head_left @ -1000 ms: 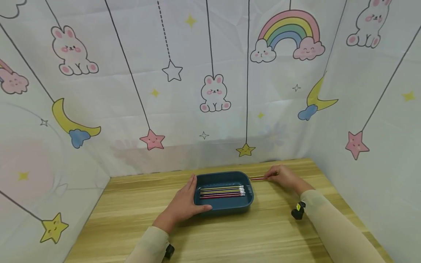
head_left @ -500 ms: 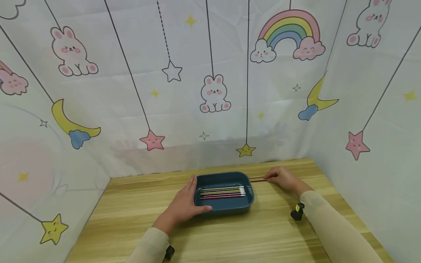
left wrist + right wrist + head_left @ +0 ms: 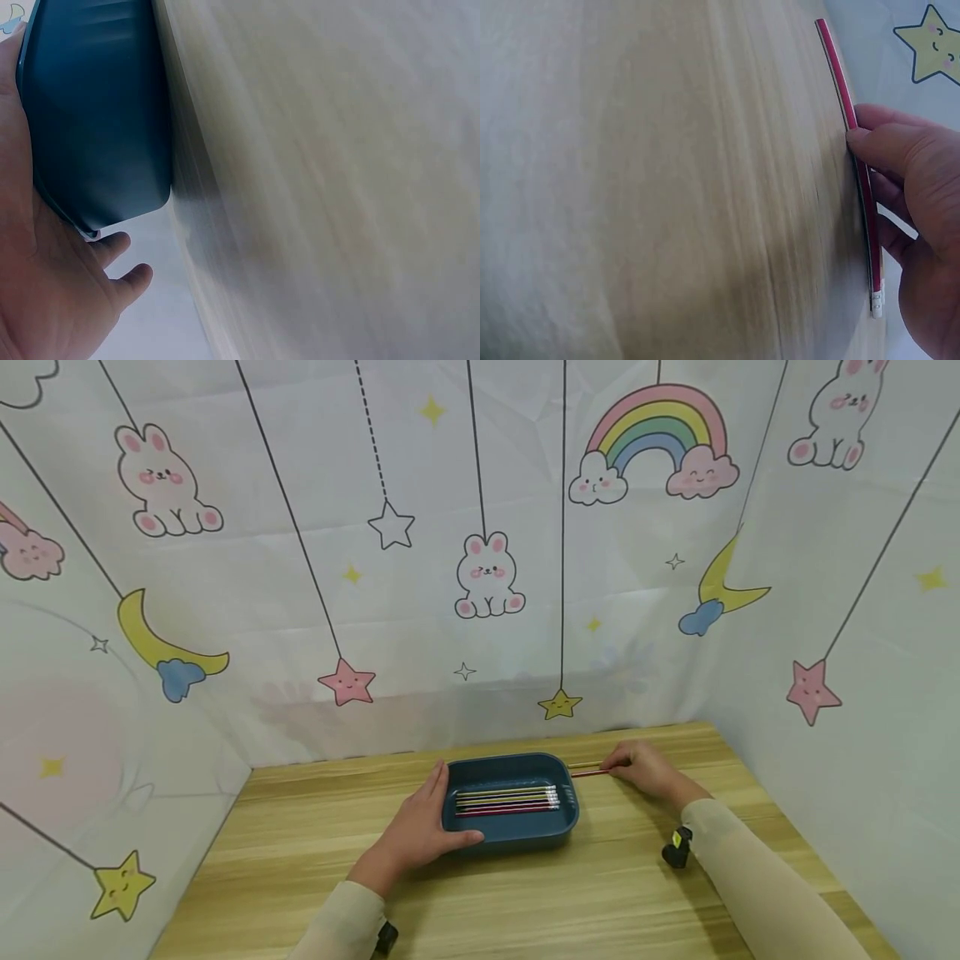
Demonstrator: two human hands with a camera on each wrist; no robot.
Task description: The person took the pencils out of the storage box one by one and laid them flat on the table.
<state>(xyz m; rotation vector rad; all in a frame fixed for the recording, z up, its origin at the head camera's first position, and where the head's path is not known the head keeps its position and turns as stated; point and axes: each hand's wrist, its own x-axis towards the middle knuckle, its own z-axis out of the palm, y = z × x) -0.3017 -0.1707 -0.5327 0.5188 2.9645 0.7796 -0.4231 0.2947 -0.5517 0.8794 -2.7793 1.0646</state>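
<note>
A dark blue tray (image 3: pixel 517 838) sits on the table with several striped pencils (image 3: pixel 506 802) lying side by side in it, white erasers to the right. My left hand (image 3: pixel 420 827) rests on its left end. The thumb lies along the front rim and the fingers are fairly straight; two fingertips (image 3: pixel 133 279) stick out past the end in the left wrist view. Right of the tray, my right hand (image 3: pixel 643 768) pinches a red pencil (image 3: pixel 861 169) between thumb and fingers, low over the table. Behind it lies a yellowish pencil (image 3: pixel 585 765), partly hidden by the hand.
The wood-grain table (image 3: pixel 480 910) ends at a white cloth wall (image 3: pixel 420 635) printed with bunnies, stars and a rainbow. More cloth closes in both sides. Bare wood lies in front of the tray. Each wrist wears a small black camera (image 3: pixel 677 847).
The red pencil has shifted slightly toward me, so the gap between it and the yellowish pencil is wider. My left hand and the tray stay put.
</note>
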